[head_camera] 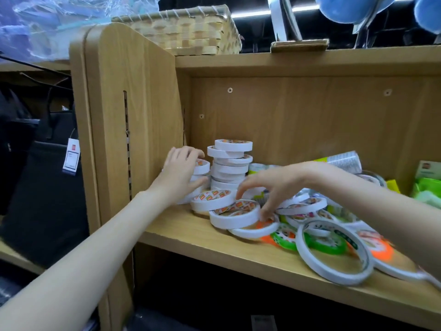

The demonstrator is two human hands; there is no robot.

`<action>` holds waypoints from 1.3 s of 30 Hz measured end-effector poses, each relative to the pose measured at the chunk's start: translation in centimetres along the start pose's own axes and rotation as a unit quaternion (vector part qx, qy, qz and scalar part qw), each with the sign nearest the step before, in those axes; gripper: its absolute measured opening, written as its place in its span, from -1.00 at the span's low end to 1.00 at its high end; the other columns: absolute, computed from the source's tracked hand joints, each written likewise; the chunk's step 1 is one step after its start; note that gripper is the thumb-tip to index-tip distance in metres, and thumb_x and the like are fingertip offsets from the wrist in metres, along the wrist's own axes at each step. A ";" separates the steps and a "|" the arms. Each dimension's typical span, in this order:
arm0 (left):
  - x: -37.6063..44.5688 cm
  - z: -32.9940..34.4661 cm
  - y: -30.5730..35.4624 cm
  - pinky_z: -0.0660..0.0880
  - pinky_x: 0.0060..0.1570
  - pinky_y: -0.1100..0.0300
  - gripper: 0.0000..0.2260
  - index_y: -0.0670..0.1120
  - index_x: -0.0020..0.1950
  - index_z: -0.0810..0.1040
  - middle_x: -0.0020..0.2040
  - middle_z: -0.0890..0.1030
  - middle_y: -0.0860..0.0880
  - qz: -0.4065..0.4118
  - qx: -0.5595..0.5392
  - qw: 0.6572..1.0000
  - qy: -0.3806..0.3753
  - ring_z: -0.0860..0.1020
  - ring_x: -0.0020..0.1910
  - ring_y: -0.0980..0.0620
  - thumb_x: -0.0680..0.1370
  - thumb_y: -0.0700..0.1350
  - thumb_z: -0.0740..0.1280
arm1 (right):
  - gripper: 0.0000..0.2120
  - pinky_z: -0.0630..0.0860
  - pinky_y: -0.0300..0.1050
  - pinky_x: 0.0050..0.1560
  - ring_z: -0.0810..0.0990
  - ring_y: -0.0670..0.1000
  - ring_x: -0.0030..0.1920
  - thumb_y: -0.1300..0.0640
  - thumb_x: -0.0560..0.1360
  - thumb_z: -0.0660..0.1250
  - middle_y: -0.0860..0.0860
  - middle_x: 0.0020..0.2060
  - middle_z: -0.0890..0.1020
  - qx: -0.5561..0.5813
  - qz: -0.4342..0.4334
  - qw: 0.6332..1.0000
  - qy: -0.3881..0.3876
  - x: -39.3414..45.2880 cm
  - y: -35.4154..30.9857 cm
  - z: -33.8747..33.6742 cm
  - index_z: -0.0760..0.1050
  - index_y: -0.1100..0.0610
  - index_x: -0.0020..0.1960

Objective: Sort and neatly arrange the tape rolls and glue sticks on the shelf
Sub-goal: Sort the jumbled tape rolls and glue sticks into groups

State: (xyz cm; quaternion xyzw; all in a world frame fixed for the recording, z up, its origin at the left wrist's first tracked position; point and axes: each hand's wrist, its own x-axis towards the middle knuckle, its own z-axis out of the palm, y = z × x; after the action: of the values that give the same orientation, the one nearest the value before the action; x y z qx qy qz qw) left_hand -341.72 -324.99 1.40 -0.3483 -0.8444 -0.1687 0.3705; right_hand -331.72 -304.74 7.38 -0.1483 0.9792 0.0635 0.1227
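White tape rolls crowd the wooden shelf. A leaning stack of rolls stands near the back left corner. My left hand grips a shorter stack of white rolls beside the left wall, fingers curled over its top and thumb at its side. My right hand reaches down with fingertips pinching a white roll with an orange-patterned label at the front of a loose pile. A large thin white roll lies tilted at the right over green and orange rolls. No glue sticks are recognisable.
The shelf's side panel stands close at the left. A woven basket sits on the top board. Green packets and a silvery roll lie at the back right. Dark bags with a tag hang left.
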 end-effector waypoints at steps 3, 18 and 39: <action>-2.4 -1.9 2.2 0.34 0.10 0.22 -0.80 -0.03 0.08 0.49 0.02 0.52 0.09 -0.010 -0.191 0.981 -0.043 0.43 0.02 0.16 0.56 0.04 0.24 | -0.46 0.26 0.01 0.34 0.22 -0.02 0.36 -0.08 0.38 0.44 -0.14 0.38 0.26 -0.049 0.007 0.997 0.062 -0.4 1.3 0.1 0.33 -0.19 0.31; -3.1 -4.3 5.6 0.34 -0.16 0.46 -0.71 0.07 0.13 0.40 -0.09 0.51 0.16 -0.019 -0.249 0.924 -0.289 0.45 -0.11 0.40 0.48 -0.09 0.40 | -0.74 0.31 -0.25 -0.01 0.50 -0.01 0.05 0.24 0.46 0.36 0.02 0.06 0.61 -0.039 0.030 0.945 0.323 -4.8 3.3 -0.1 0.54 0.17 0.15; 9.6 -0.4 -2.2 0.34 0.16 -0.02 -0.73 0.06 0.23 0.28 0.09 0.49 -0.09 -0.045 0.074 0.988 -0.124 0.43 0.13 -0.20 0.56 -0.08 0.24 | -0.79 0.25 -0.55 -0.14 0.33 -0.34 -0.27 0.20 0.46 0.38 -0.27 -0.21 0.43 -0.004 0.015 0.916 0.402 -5.3 3.4 -1.5 0.54 0.15 0.09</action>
State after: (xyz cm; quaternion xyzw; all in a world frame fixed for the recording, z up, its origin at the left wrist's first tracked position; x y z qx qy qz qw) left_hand -347.72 -322.32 8.70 -0.2998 -0.9087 -0.0772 0.2800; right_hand -328.12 -300.33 10.49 -0.1473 0.9478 0.0042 -0.2828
